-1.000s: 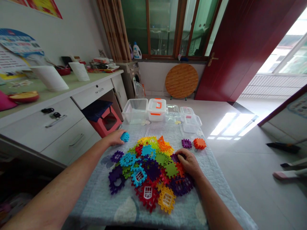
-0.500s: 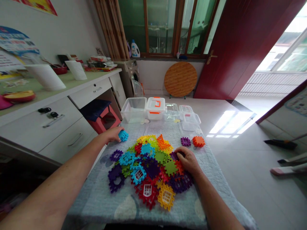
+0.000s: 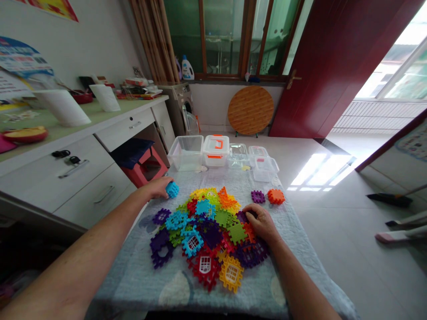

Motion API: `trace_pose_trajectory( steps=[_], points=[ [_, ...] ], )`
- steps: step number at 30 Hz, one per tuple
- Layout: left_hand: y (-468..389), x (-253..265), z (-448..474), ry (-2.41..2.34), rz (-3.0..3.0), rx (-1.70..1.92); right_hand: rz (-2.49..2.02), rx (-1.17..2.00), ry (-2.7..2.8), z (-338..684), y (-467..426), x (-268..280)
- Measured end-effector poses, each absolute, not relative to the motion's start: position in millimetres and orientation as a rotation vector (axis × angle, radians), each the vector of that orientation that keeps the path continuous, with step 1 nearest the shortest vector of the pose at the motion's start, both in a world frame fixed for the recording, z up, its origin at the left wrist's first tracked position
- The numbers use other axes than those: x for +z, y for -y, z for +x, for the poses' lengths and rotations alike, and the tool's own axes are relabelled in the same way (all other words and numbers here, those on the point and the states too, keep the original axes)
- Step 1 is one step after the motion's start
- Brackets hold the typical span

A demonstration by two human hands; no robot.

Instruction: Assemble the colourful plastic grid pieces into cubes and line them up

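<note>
At the left side of the cloth, my left hand (image 3: 160,187) is closed around a small stack of light-blue interlocking plastic tiles (image 3: 172,190). My right hand (image 3: 263,223) rests at the right edge of a heap of such tiles, its fingers curled on a purple tile (image 3: 242,217) that is partly covered. In the heap lie a green tile (image 3: 237,233), a yellow window tile (image 3: 231,274), a red window tile (image 3: 204,265) and several blue and dark purple ones. Beyond my right hand sit a purple tile stack (image 3: 258,197) and an orange tile stack (image 3: 276,196).
Along the far edge of the cloth-covered table (image 3: 140,284) stand an open clear bin (image 3: 187,155), a lidded box with orange clips (image 3: 216,151) and smaller clear containers (image 3: 265,168). A red stool (image 3: 143,166) and a white desk (image 3: 80,169) are on the left.
The light-blue stack has turned slightly in my left hand and shows more of its side. My right hand and the heap look the same.
</note>
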State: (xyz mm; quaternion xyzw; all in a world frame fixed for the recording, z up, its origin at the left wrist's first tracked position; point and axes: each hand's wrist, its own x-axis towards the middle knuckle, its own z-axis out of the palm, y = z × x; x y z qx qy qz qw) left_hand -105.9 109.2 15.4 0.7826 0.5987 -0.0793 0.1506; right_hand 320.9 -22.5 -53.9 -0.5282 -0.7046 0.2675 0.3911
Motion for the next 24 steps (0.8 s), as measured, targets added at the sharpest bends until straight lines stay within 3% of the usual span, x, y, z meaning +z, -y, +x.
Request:
trace_pose_trajectory(
  steps=[24],
  points=[
    [-111,1,-96,-1.707,2.258,-0.227,-1.344,0.681,1.779,320,24,-50]
  ],
)
